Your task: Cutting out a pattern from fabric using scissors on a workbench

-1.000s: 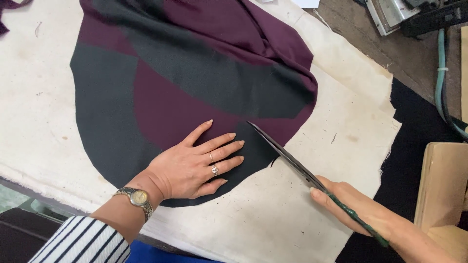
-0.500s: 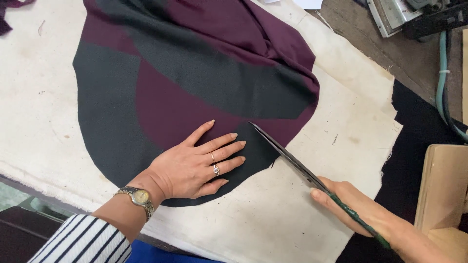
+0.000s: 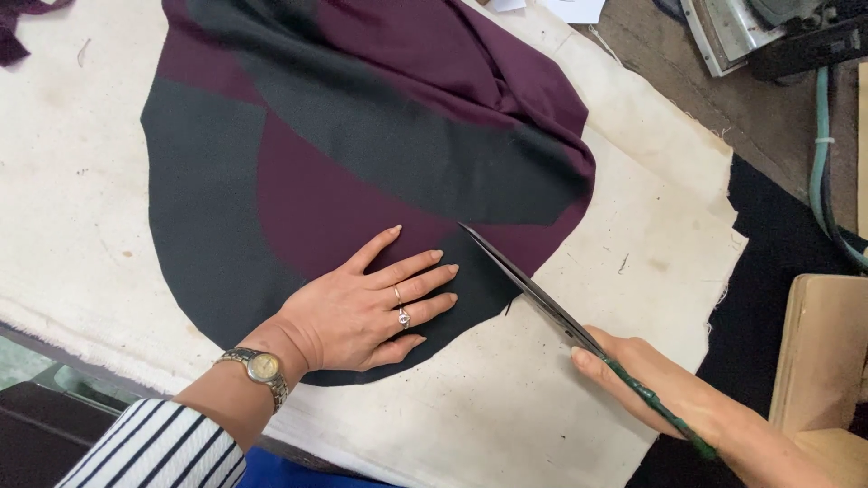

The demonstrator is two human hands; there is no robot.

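Observation:
My left hand [image 3: 362, 307] lies flat, fingers spread, on a curved dark grey fabric piece [image 3: 208, 235] layered with maroon fabric [image 3: 452, 63]. It wears rings and a wristwatch. My right hand [image 3: 660, 389] grips long scissors [image 3: 533, 294] by their green-wrapped handles. The blades point up-left and their tips reach the fabric's edge just right of my left fingertips.
The fabrics rest on a cream cloth [image 3: 633, 226] covering the table. Black fabric [image 3: 778, 271] lies to the right, beside a wooden block [image 3: 823, 343]. A clothes iron [image 3: 750, 32] and a green hose [image 3: 827, 154] sit at the upper right.
The scissors and my right hand have edged slightly along the fabric's edge. My left hand stays pressed in the same place.

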